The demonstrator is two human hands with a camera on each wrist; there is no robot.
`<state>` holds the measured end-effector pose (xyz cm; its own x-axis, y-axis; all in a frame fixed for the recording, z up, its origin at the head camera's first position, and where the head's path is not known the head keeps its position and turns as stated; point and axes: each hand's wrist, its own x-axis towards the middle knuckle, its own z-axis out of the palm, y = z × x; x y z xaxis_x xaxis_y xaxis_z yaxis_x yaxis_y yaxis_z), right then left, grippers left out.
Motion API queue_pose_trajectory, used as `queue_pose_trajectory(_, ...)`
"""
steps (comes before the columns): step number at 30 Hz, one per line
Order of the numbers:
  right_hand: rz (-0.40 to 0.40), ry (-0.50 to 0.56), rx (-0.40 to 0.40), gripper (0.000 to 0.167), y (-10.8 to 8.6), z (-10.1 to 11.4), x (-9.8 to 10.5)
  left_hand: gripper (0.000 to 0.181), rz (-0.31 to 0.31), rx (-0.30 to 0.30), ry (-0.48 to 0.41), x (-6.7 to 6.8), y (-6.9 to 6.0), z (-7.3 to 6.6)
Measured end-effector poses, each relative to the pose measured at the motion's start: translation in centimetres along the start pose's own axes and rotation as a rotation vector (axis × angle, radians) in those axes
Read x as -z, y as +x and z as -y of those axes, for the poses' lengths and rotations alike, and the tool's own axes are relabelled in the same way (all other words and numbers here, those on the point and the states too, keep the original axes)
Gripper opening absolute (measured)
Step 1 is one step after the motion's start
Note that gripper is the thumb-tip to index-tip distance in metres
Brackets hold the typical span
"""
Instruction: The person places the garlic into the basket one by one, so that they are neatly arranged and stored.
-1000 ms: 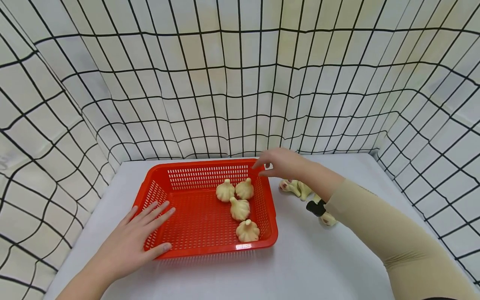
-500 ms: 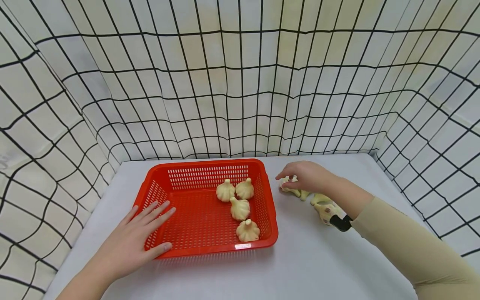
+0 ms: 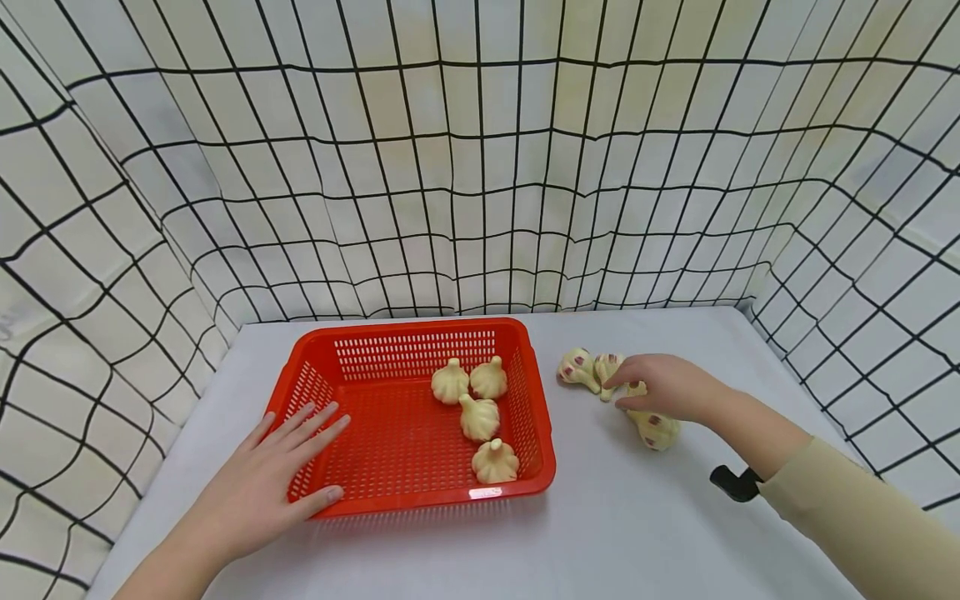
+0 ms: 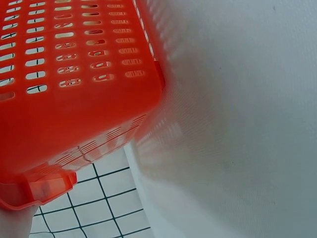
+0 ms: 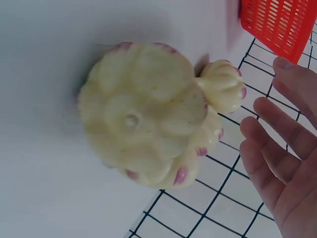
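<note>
Rightward and nearer, the right hand [image 3: 667, 387] has moved from the basket's [image 3: 420, 502] far right corner to the garlic [image 3: 658, 432] on the desk [image 3: 607, 517]. Its thumb and fingers are apart, some garlic beneath them; I cannot tell whether they touch. A strip of desk separates garlic from basket; more desk stretches nearer, and net [image 3: 483, 192] stands along the far edge. Spread fingers of the left hand [image 3: 273, 483] lie over the basket's left rim.

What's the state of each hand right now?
Left hand: open, laid over the left edge of the red basket.
Right hand: open, holding nothing, near the loose garlic bulbs.
</note>
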<state>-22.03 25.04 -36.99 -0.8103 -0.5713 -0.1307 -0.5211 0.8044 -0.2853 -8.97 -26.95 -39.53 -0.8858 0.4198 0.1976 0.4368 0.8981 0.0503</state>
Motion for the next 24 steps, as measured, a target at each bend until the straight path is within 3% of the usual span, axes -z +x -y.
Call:
queue_pose_trajectory(8, -0.040, 0.013, -0.037, 0.028, -2.7, -1.1, -0.5, 0.080, 0.036, 0.020, -0.013, 0.2, 0.2, -0.2)
queue_pose_trajectory(12, -0.057, -0.018, -0.094, 0.034, -3.7, -1.2, -0.6, 0.080, 0.036, 0.023, -0.016, 0.1, 0.1, -0.1)
queue_pose_trajectory(18, -0.042, -0.032, -0.197, 0.046, -4.5, -1.9, -1.2, 0.081, 0.038, 0.023, -0.015, 0.1, 0.2, -0.1)
queue_pose_trajectory(24, -0.009, -0.044, -0.239, 0.052, -4.6, -2.0, -1.8, 0.081, 0.033, 0.025, -0.018, 0.1, 0.1, -0.2)
